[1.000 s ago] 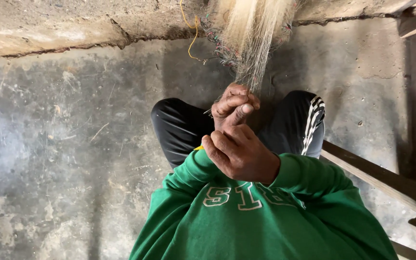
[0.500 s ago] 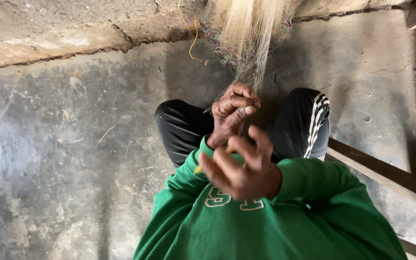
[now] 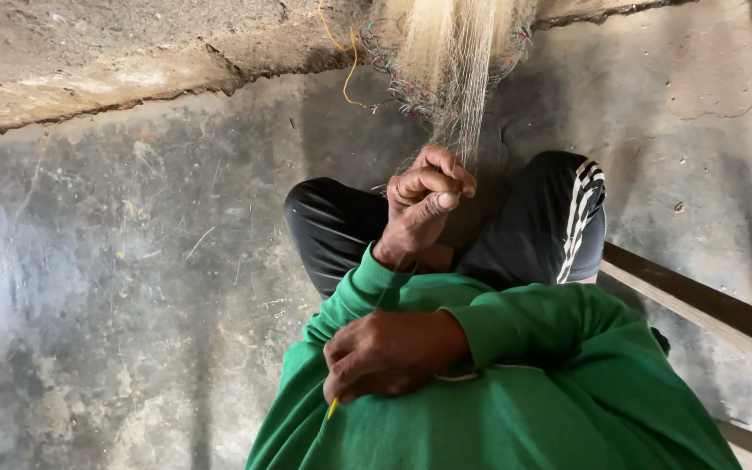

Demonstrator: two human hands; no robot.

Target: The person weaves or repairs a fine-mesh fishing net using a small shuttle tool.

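Observation:
My left hand [image 3: 424,198] is raised in front of my knees and closed around a gathered strand of pale fishing net [image 3: 454,61] that hangs down from above. My right hand [image 3: 386,352] lies low against my green sweatshirt [image 3: 515,392], across my body to the left. It grips a thin yellow netting needle [image 3: 332,407], whose tip pokes out below the fingers. The two hands are well apart. Any thread running between them is too fine to see.
I sit cross-legged in black trousers with white side stripes [image 3: 559,226] on a worn concrete floor [image 3: 132,261]. A rough wall base [image 3: 89,61] runs along the top, with a yellow cord [image 3: 347,61] beside the net. Wooden beams [image 3: 698,305] slant at the right.
My right hand has drawn away from the left hand, down and left to my chest, carrying the yellow needle. The left hand has kept its grip on the net.

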